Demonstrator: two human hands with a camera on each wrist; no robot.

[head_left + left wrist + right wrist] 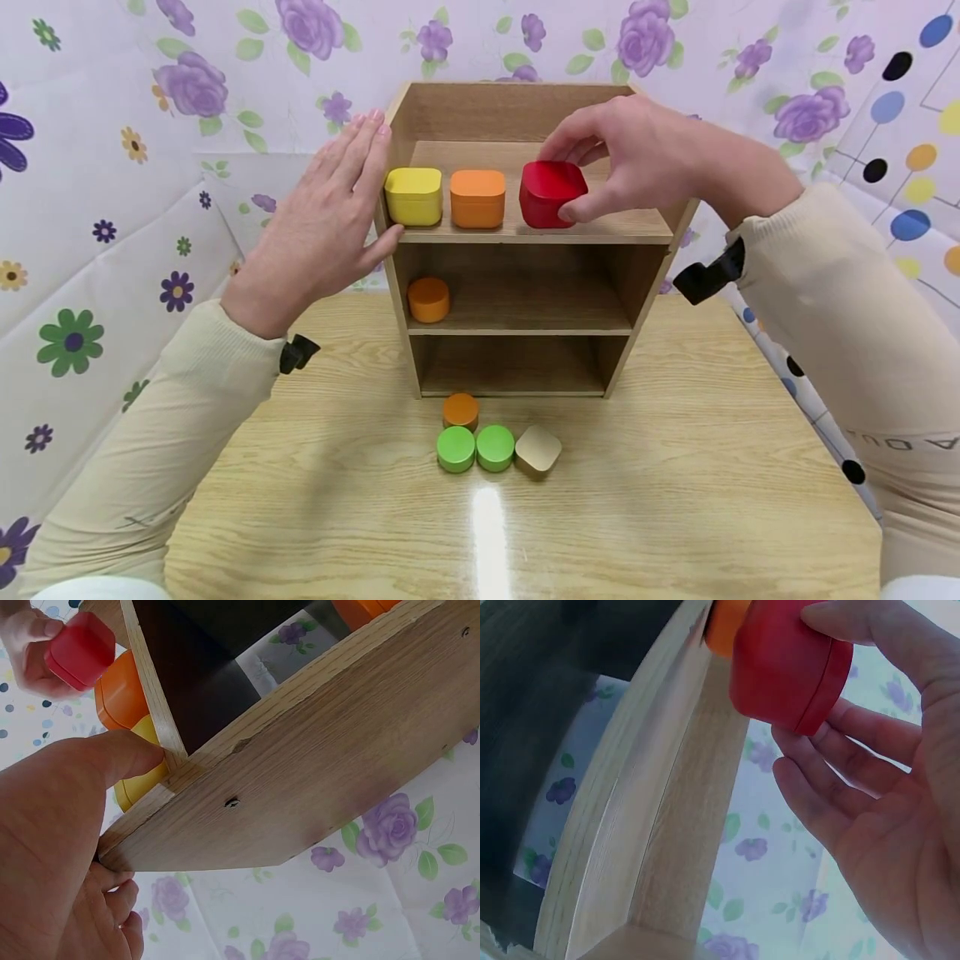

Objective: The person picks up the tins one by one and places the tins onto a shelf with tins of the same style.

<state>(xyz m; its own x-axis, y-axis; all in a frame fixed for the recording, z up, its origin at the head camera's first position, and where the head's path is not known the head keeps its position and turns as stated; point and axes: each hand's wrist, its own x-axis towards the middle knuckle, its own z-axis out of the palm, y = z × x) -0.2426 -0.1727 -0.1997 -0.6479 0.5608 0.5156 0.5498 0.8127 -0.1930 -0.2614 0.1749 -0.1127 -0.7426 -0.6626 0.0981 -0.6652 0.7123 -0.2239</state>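
My right hand [637,158] pinches a red rounded-square box with a lid [550,196] between thumb and fingers, over the right part of the top shelf. In the right wrist view the thumb lies across the red box [787,667], with fingertips under it. My left hand [330,208] grips the upper left side of a wooden shelf unit [517,332]. Its thumb lies at the front edge, and the fingers extend along the side panel [300,772]. Beside that thumb is a yellow box [415,198], followed by an orange box [477,200] on the same top shelf.
A round orange container [428,300] sits at the left of the middle shelf. On the table [300,483] before the unit are another round orange one [461,412], two green ones [456,450] and a beige rounded-square one [537,450]. Flowered cloth [225,108] hangs behind.
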